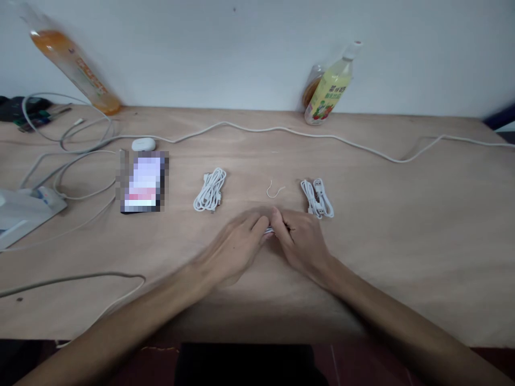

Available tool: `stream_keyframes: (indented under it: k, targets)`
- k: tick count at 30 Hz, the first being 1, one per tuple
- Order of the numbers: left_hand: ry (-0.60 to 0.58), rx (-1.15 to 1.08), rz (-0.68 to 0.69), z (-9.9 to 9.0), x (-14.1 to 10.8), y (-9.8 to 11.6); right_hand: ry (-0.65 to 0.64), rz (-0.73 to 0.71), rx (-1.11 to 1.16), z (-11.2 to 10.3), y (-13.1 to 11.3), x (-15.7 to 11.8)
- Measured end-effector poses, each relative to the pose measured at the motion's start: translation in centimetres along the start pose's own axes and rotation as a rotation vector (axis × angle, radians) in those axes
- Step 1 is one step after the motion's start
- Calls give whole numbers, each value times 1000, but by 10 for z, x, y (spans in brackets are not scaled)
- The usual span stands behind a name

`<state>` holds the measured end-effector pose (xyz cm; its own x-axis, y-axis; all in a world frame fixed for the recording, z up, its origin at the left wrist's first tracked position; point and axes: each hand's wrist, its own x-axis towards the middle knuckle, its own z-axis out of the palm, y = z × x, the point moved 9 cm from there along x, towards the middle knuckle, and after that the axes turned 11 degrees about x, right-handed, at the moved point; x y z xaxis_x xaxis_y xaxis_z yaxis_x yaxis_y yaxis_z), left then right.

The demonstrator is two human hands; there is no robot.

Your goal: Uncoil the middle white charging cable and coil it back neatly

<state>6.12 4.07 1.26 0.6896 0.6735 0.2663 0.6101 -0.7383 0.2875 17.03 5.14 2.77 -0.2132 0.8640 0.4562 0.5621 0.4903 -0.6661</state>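
My left hand [240, 241] and my right hand [302, 238] meet near the middle of the table, thumbs almost touching. Both are closed on a white cable [269, 230]; just a small piece of it shows between the fingers, the rest being hidden. Just beyond the fingertips lies a short, curved white twist tie [275, 190]. A coiled white cable [210, 190] rests to the left of the hands. On the other side, close to my right hand, lies a white cable bundle [317, 198] with a USB plug visible.
A phone [144, 182] and a white earbud case [144, 144] lie at left, near a white power strip [30, 212] and loose cords. A long white cord [277, 128] crosses the back. Against the wall lean an orange drink bottle [76, 69] and a yellow-labelled bottle [332, 88].
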Motion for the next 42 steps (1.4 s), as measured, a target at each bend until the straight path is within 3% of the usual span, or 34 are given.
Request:
stream_keyframes:
  k: [7,13,15,19,23,27,30,34,42]
  targets:
    - [-27,-331,-108,-10,-1,-2,73,-302,-235,-7,-30,-4]
    - [-139,-615,-212,-7,0,1,133,-459,-299,-12,-45,-6]
    - [-127,-643,-215,-11,1,3,135,-463,-272,-12,-44,-6]
    - [-74,-580,-134,-16,2,6,131,-404,-204,-11,-39,-5]
    - [32,-284,-37,-15,0,5,110,-306,-108,-8,-31,-2]
    - [160,165,55,-15,-1,9,71,-60,44,-6,-8,3]
    - [221,356,111,-18,0,15,4,145,188,0,10,3]
    - [283,435,193,-24,1,23,-88,300,311,10,20,1]
    - [243,427,225,-22,2,23,-228,448,431,23,26,-4]
